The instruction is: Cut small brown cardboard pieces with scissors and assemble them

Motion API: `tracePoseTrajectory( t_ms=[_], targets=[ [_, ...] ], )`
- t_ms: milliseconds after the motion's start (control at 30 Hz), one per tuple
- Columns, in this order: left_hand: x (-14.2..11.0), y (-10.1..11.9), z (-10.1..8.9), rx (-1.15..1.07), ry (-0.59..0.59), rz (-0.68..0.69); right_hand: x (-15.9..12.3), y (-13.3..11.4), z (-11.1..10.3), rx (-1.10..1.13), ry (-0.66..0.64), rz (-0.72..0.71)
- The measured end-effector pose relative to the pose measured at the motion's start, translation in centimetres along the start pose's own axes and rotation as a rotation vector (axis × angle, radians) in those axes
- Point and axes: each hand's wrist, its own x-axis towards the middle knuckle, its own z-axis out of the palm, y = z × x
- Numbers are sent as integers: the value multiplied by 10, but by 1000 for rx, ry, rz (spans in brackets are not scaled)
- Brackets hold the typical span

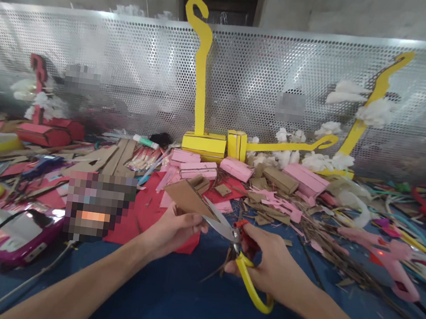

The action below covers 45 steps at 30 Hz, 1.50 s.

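Note:
My left hand [172, 230] is closed on a brown cardboard piece [186, 198], held up over the blue table top [178, 301]. My right hand [270, 264] grips scissors [242, 255] with yellow and red handles. The steel blades point left and meet the right edge of the cardboard piece. A red paper sheet [143, 213] lies under and behind my left hand. Thin cardboard slivers lie on the table below the scissors.
A perforated metal screen [130, 75] walls off the back. Yellow hook-shaped cardboard stands [202, 74], pink boxes [196, 168], white tufts and paper scraps crowd the far table. A pink glue gun [392, 259] lies right, a magenta device [25, 242] left.

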Motion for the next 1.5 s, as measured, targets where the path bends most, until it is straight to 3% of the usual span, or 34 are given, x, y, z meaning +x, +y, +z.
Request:
tracePoseTrajectory(
  t_ms=[400,733,867,1033,1233,1500],
  targets=[
    [1,-1,-1,-83,70,-73,5,10,2,114,26,119],
    [1,-1,1,-21,94,-92,6,21,5,193,97,161],
    [3,-1,3,4,119,-41,4,18,0,325,99,98],
    [5,-4,2,42,115,12,2,10,-7,182,47,80],
    [3,-5,0,59,77,-37,1,1,-6,57,-60,115],
    [3,-4,-5,127,26,-35,0,7,-1,-4,-13,47]
  ],
)
